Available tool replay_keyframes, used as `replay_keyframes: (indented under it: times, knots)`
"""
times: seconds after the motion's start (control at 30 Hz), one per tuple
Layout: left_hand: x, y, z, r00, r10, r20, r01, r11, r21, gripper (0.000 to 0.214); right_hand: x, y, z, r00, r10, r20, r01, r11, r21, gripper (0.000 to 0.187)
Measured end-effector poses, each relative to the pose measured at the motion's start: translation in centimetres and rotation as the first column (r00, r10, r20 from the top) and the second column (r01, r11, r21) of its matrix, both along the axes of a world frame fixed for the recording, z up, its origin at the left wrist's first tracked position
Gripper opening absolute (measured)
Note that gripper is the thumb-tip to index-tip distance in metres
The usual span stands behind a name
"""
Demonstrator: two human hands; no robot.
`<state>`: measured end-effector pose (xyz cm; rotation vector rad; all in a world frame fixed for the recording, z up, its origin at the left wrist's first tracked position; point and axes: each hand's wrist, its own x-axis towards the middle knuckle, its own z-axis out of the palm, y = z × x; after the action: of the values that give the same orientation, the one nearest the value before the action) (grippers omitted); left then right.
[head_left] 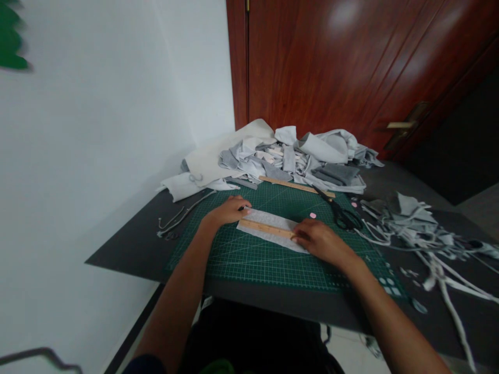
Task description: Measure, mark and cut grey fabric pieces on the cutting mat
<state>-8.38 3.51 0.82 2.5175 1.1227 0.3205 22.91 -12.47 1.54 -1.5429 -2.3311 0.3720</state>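
A light grey cloth strip (pixel 268 217) lies slantwise on a green cutting mat (pixel 253 265). Along its middle rests a wooden ruler (pixel 267 227). My left hand (pixel 228 212) is closed at the strip's upper left corner, fingertips pinching the cloth edge; a small dark spot shows under them, too small to name. At the other end, my right hand (pixel 317 238) is closed over the ruler's right end, its fingertips also touching the cloth. The palm side of both hands is hidden.
Black scissors (pixel 343 214) and a second wooden ruler (pixel 296 186) lie on the mat's far part. Behind them is a heap of grey and white cloth (pixel 288 158). Tangled cloth strips (pixel 421 228) cover the right side. A white wall (pixel 117 130) borders the left.
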Motion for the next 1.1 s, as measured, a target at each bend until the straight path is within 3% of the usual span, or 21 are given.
replay_keyframes:
  times: [0.2,0.33,0.5,0.67,0.8,1.1]
  knots:
    - [0.4,-0.4,-0.2,0.999,0.051,-0.009,-0.050,0.998,0.045,0.020,-0.4,0.3,-1.0,0.992,0.049,-0.120,-0.050,0.999,-0.008,0.016]
    - [0.5,-0.4,-0.7,0.996,0.091,-0.008,-0.091,0.994,0.062,0.027,-0.1,0.8,-2.0,0.985,0.033,-0.170,-0.037,0.999,-0.020,0.018]
    - [0.9,-0.3,-1.0,0.993,0.116,0.007,-0.116,0.991,0.061,0.019,0.0,1.2,-2.7,0.982,0.012,-0.189,-0.018,0.999,-0.030,0.013]
    - [1.2,-0.5,-0.4,0.996,0.076,0.042,-0.076,0.997,0.005,0.013,0.1,1.2,-2.7,0.977,0.013,-0.212,-0.022,0.999,-0.043,0.012]
    - [0.9,-0.5,0.1,0.996,0.080,0.045,-0.077,0.995,-0.065,0.030,0.1,1.2,-2.6,0.973,0.027,-0.230,-0.036,0.999,-0.034,0.010]
    - [0.0,-0.1,0.7,0.997,0.059,-0.045,-0.064,0.989,-0.131,0.032,0.1,1.2,-2.7,0.973,0.019,-0.232,-0.024,0.999,-0.022,0.008]
